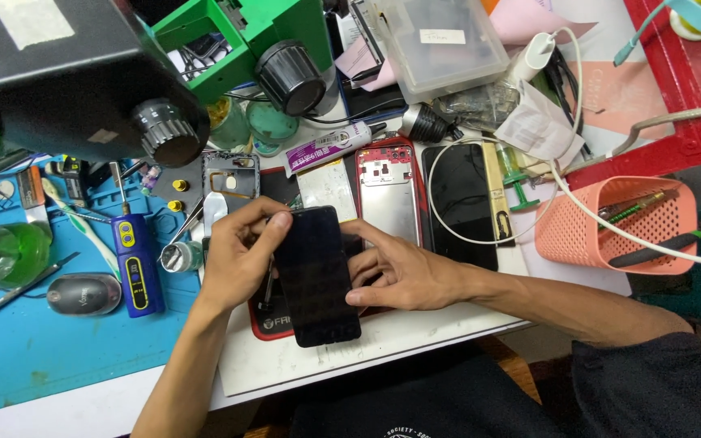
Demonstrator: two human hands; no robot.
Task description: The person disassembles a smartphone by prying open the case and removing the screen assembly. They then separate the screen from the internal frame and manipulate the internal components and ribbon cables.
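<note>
A black smartphone (pixel 316 276) with a dark screen lies in the middle of the workbench, held between both hands. My left hand (pixel 237 255) grips its upper left edge, thumb and fingers curled over the top corner. My right hand (pixel 403 272) holds the right side, thumb at the lower edge and fingers tucked under the phone. Beneath it lies a black and red mat (pixel 269 320).
A red phone frame (pixel 387 191), a second black phone (pixel 460 203), a glue tube (pixel 326 148), a blue handheld tool (pixel 135 264), a green bottle (pixel 2 247), an orange basket (pixel 618 223) of tools, white cables (pixel 578 207), a clear plastic box (pixel 440 40) and a black-and-green machine (pixel 83 73) crowd the bench.
</note>
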